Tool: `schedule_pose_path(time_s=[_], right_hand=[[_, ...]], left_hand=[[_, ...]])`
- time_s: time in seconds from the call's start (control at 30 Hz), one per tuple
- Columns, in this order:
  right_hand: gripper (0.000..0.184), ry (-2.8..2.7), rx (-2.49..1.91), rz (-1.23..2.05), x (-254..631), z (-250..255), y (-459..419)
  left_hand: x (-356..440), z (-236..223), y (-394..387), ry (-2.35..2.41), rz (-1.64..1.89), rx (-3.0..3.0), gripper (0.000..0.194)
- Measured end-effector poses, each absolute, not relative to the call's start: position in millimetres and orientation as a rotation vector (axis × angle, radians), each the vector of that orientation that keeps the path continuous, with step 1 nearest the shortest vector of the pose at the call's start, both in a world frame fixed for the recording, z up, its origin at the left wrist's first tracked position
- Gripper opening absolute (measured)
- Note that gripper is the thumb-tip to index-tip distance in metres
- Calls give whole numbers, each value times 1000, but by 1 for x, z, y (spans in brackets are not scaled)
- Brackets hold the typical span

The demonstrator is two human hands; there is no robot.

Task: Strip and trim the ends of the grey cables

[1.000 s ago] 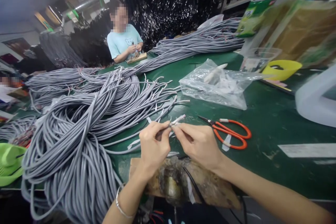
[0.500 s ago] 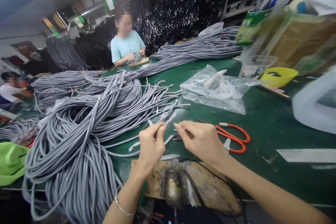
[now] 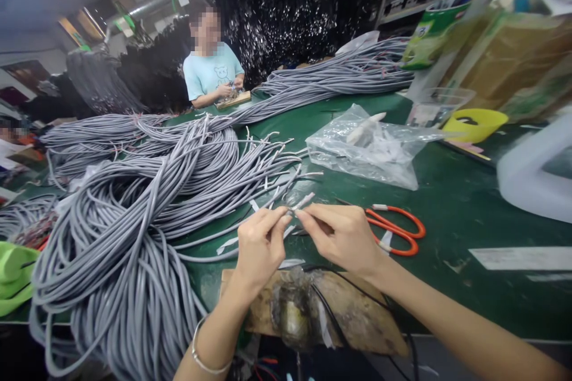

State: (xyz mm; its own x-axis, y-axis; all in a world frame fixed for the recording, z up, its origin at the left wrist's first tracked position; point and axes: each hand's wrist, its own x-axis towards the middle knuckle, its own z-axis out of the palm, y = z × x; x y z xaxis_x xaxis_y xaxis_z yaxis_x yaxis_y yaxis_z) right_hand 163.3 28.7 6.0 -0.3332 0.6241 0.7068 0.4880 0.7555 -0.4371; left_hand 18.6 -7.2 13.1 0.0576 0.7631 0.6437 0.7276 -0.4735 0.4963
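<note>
My left hand [image 3: 261, 244] is closed in a pinch on the stripped end of a grey cable [image 3: 286, 210]. A pale strip [image 3: 305, 200] sticks out past the fingertips there. My right hand [image 3: 342, 235] pinches close beside it, its fingertips almost touching those of the left. What lies between the right fingers is too small to make out. Orange-handled scissors [image 3: 409, 229] lie just right of my right hand, their blades partly hidden behind it. Below both hands a small motor-like device [image 3: 292, 315] sits on a worn wooden board [image 3: 357, 309].
A large heap of grey cables [image 3: 147, 202] covers the left side of the green table [image 3: 447, 208]. A clear plastic bag [image 3: 375, 149], a yellow bowl [image 3: 478, 128] and a white jug [image 3: 540, 172] stand right. A co-worker [image 3: 212, 65] sits across; a green fan-like object [image 3: 15, 277] is far left.
My right hand's fingertips have come up against my left's at the cable end, closing the small gap between them. The whole view has shifted slightly.
</note>
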Motion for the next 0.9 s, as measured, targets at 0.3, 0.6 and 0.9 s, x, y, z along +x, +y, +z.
schedule_pose_path(time_s=[0.3, 0.6, 0.9], right_hand=[[40, -1930, -884, 673, 161, 7, 32], [28, -1889, -684, 274, 154, 1, 20], [33, -1854, -745, 349, 148, 2, 20]], left_hand=[[22, 10, -13, 1652, 1490, 2186, 16], [24, 17, -14, 1745, 1438, 2003, 20], [23, 13, -15, 1813, 1449, 2078, 22]])
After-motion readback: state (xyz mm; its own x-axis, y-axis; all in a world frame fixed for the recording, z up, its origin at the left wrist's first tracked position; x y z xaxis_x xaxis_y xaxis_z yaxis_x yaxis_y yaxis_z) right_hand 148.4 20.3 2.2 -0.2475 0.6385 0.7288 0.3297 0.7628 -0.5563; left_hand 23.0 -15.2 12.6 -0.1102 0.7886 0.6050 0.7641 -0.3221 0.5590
